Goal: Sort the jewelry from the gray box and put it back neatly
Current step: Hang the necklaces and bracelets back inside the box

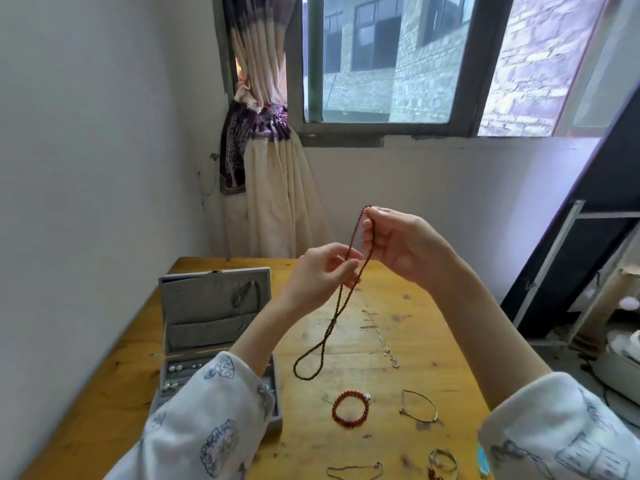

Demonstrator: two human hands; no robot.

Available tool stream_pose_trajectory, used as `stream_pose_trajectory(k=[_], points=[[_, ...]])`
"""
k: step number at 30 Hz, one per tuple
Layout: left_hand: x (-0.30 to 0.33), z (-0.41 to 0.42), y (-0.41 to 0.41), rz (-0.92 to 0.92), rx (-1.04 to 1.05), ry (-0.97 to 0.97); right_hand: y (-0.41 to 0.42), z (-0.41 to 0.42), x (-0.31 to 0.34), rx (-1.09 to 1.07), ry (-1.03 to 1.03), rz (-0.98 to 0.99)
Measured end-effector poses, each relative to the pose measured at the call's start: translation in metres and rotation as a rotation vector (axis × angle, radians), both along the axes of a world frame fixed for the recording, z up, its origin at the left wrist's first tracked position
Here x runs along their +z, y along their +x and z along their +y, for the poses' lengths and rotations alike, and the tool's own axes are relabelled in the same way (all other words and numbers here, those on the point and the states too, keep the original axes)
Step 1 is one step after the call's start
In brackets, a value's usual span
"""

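Both hands, left (pixel 317 271) and right (pixel 391 242), pinch a bead necklace (pixel 332 320) aloft. Below them, bracelets (pixel 349 408) remain on the desk (pixel 311 441); box (pixel 214 306) part-filled.

Left sleeve (pixel 214 420) hid gray box's (pixel 214 303) near right trays; small earrings (pixel 175 368) blurred; bottom edge cut chain (pixel 353 471).

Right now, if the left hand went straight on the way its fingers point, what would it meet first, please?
Probably the right hand: the left hand points right along the dark beaded necklace both pinch. Depth is unclear.
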State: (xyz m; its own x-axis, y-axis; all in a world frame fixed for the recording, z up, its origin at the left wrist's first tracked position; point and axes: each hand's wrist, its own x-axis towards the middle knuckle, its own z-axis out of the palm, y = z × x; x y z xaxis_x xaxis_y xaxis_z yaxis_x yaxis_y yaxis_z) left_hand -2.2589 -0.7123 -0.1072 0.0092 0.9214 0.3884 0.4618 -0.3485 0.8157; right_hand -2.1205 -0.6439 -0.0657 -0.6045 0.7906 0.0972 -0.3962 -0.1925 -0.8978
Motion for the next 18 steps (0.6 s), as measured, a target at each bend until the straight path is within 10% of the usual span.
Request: stream_pose_trajectory(k=[10,18], points=[[-0.07,-0.08,-0.09,0.18,0.265,-0.25,-0.029,-0.049,-0.052,0.224,-0.658,0.488],[-0.033,-0.105,-0.076,0.345,-0.109,-0.237,-0.068,-0.06,-0.079,0.013,-0.146,0.016]])
